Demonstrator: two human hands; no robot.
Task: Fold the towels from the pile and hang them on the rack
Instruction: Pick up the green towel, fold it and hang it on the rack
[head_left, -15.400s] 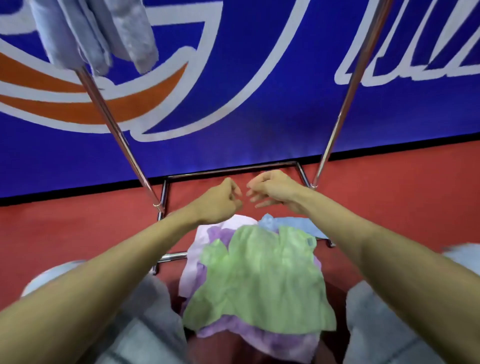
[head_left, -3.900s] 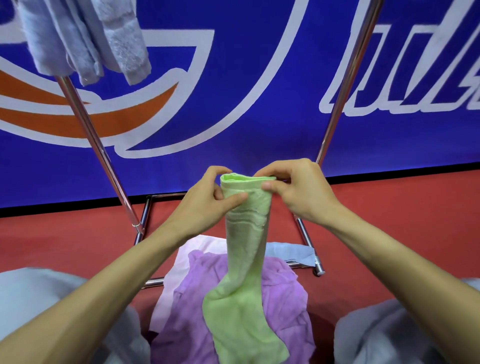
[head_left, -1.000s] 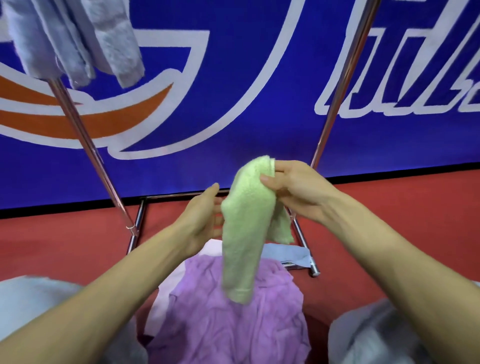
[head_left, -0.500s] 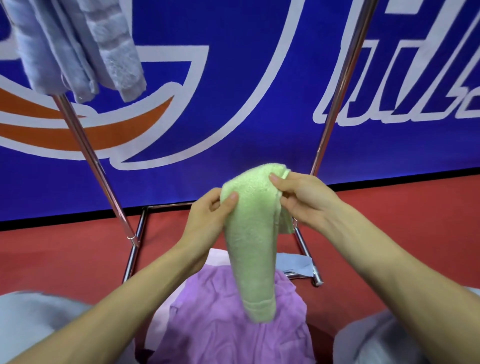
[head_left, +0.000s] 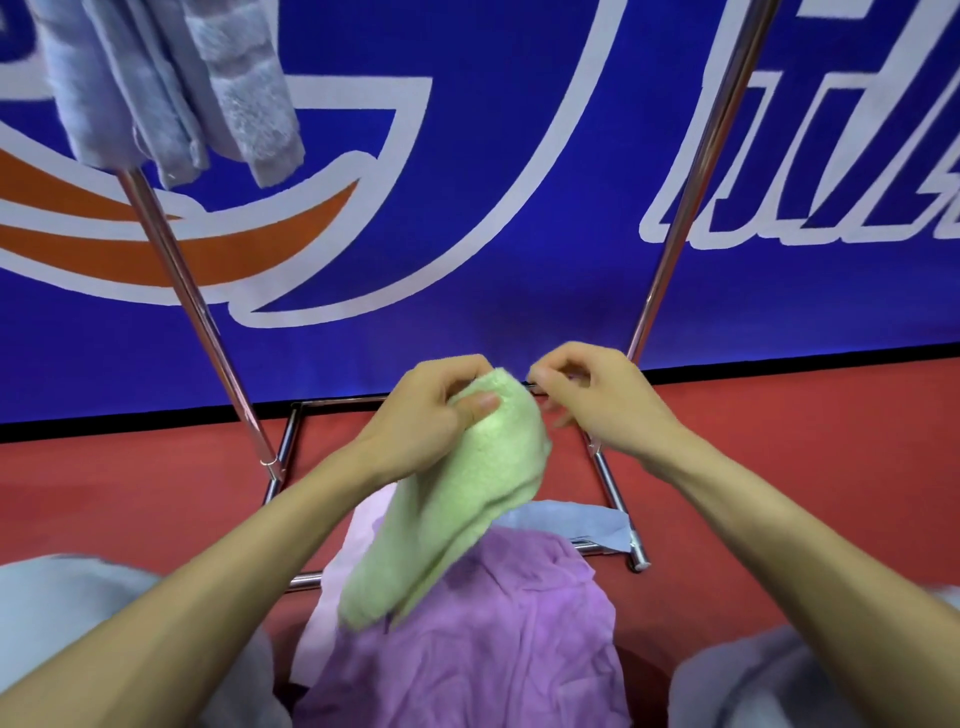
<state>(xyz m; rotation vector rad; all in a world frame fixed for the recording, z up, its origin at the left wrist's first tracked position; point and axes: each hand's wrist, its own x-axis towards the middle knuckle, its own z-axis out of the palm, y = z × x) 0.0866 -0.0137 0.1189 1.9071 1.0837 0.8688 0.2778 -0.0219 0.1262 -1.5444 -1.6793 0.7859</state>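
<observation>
my left hand grips the folded green towel above the pile; my right hand is curled, empty, just beside it. folding looks done; next i lift it onto the rack.

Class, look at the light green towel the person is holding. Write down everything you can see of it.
The green towel is pale, fluffy terry cloth, folded into a long narrow bundle. The left hand grips its rounded top fold, thumb pressed on the front. It hangs slanting down to the left, its lower end blurred, over the purple towel. The right hand is beside the top, fingers curled; contact is unclear.
</observation>
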